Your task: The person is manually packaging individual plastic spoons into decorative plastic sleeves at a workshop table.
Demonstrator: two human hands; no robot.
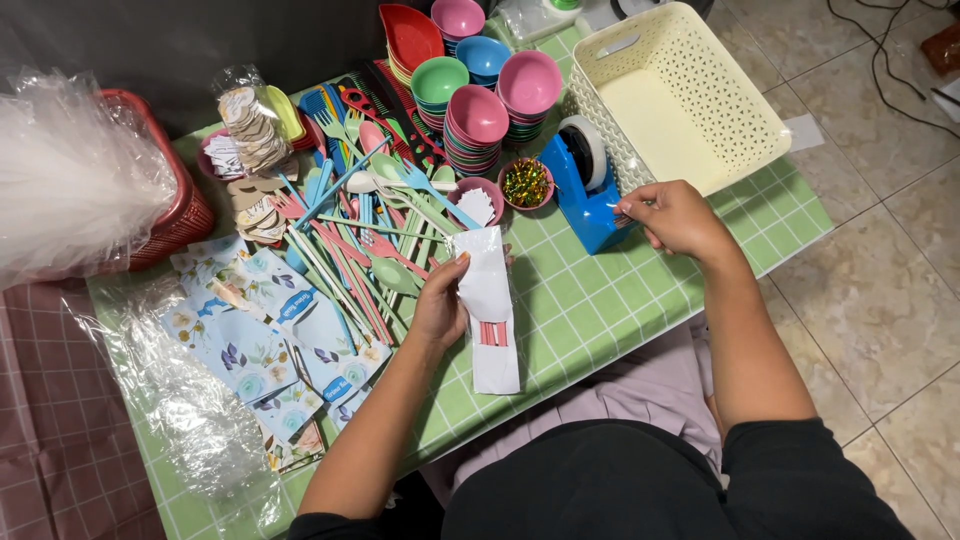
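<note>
While our left hand [440,305] pins a white packet [488,310] of cutlery against the green checked surface [590,300], fingers closed on its folded top, our right hand [675,215] pinches the tape end at the blue dispenser [585,190], thumb and fingertips pressed together. The packet lies just in front of us, left of the dispenser. Loose spoons and forks [360,240] spread to the left, stacked bowls [480,100] behind, a cream basket [680,95] at right. We judge the fold should stay flat and tight as a short strip is drawn against the cutter.
</note>
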